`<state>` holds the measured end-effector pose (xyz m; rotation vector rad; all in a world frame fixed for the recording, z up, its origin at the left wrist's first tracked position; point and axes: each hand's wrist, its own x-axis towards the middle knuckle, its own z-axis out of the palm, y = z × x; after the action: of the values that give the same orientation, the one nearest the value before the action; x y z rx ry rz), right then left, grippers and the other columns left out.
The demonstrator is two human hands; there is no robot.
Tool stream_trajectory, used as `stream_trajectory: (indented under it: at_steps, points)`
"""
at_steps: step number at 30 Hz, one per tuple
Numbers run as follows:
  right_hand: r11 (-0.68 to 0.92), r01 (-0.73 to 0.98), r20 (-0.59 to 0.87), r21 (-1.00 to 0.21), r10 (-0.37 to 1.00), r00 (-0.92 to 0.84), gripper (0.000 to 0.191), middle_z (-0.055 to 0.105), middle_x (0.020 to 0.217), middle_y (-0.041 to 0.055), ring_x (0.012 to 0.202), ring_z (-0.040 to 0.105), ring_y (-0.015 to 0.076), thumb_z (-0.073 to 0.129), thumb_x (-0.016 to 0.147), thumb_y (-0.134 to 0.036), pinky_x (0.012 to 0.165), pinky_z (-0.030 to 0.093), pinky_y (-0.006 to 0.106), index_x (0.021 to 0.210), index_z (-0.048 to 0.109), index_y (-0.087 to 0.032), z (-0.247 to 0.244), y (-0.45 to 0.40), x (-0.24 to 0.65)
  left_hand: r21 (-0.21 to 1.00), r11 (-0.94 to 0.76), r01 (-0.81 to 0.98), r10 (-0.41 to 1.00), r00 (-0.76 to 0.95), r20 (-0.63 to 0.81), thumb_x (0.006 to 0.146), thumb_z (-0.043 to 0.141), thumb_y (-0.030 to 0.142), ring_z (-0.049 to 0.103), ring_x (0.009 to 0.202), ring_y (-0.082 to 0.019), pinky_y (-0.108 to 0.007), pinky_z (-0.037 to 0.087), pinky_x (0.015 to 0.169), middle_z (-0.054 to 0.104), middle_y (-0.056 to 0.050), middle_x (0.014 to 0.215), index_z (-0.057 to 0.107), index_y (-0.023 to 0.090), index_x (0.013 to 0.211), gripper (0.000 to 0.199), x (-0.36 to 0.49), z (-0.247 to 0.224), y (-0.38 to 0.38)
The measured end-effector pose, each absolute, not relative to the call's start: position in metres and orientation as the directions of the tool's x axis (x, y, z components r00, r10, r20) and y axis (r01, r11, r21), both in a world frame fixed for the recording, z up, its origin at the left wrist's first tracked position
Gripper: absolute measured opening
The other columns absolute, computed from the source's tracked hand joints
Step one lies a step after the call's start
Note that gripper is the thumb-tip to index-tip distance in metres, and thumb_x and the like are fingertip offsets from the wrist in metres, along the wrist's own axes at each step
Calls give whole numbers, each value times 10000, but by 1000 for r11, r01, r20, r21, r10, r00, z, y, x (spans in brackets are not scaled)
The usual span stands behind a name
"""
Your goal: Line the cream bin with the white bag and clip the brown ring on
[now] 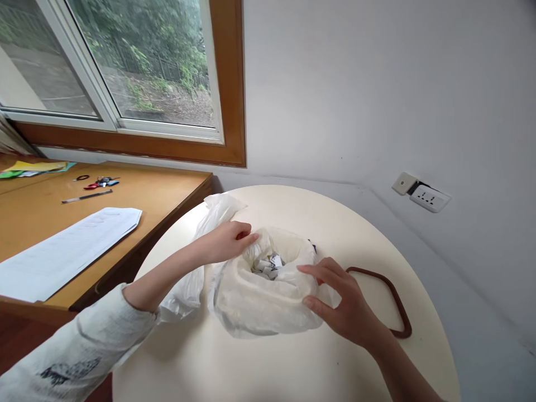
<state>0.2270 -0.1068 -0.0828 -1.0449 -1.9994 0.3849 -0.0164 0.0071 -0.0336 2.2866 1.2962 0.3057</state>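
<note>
A round bin or basket lined with a whitish plastic bag [263, 307] stands on the round white table, its mouth facing up. Crumpled scraps of paper [268, 267] lie inside it. My left hand [228, 240] is at the bag's far left rim, its fingers closed on the plastic edge. At the right side of the rim is my right hand [339, 296], fingers and thumb apart, touching or very near the bag. Another thin white plastic bag [184, 293] lies crumpled to the left, partly behind my left forearm.
A brown rounded frame [397, 304] lies on the right of the round table [293, 198]. The wooden desk [157, 184] at left holds white paper sheets [79, 245], a pen-like item [87, 196] and keys [103, 182]. Wall sockets [429, 196] are at right.
</note>
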Motion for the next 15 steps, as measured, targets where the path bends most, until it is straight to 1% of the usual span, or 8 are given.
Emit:
stream_trajectory:
  at_steps: [2, 4, 7, 9, 12, 15]
  points:
    - [649, 493, 577, -579, 754, -314, 309, 537, 789, 13, 738, 497, 136, 625, 764, -172, 665, 452, 285, 1062, 589, -243, -86, -107, 225, 526, -430, 734, 849, 527, -41, 847, 349, 465, 236, 476, -93, -245, 212, 449, 256, 49, 530, 252, 193, 574, 397, -17, -36, 9]
    - [686, 442, 635, -577, 718, -285, 257, 560, 748, 5, 717, 502, 130, 614, 762, -114, 643, 452, 273, 985, 622, -241, -90, -105, 223, 544, -431, 720, 847, 531, -31, 849, 348, 450, 215, 482, -94, -245, 202, 446, 232, 50, 532, 241, 194, 576, 389, -19, -36, 11]
    - [719, 381, 696, -582, 682, -224, 268, 595, 711, -4, 702, 509, 128, 580, 763, -37, 623, 450, 269, 926, 636, -243, -94, -103, 219, 565, -422, 709, 849, 528, -27, 845, 360, 432, 199, 489, -95, -245, 195, 444, 218, 50, 536, 236, 196, 575, 380, -20, -33, 12]
    - [719, 359, 713, -595, 678, -176, 274, 605, 702, -6, 699, 515, 132, 560, 764, -15, 622, 447, 276, 901, 631, -242, -96, -104, 217, 575, -412, 706, 859, 511, -12, 840, 366, 428, 198, 489, -95, -245, 191, 443, 214, 50, 538, 239, 197, 571, 377, -20, -30, 11]
    - [683, 326, 685, -654, 717, -130, 238, 597, 705, -7, 692, 522, 134, 538, 777, -27, 620, 438, 282, 858, 606, -241, -96, -107, 215, 598, -397, 696, 883, 468, 41, 834, 373, 425, 207, 483, -95, -244, 191, 444, 208, 48, 540, 244, 198, 564, 375, -17, -28, 13]
    - [622, 278, 607, -732, 781, -149, 191, 576, 704, -9, 690, 517, 134, 529, 796, -66, 620, 427, 279, 822, 592, -245, -94, -112, 218, 609, -396, 687, 899, 425, 106, 831, 375, 429, 221, 478, -93, -245, 195, 448, 214, 47, 538, 234, 199, 560, 382, -15, -29, 17]
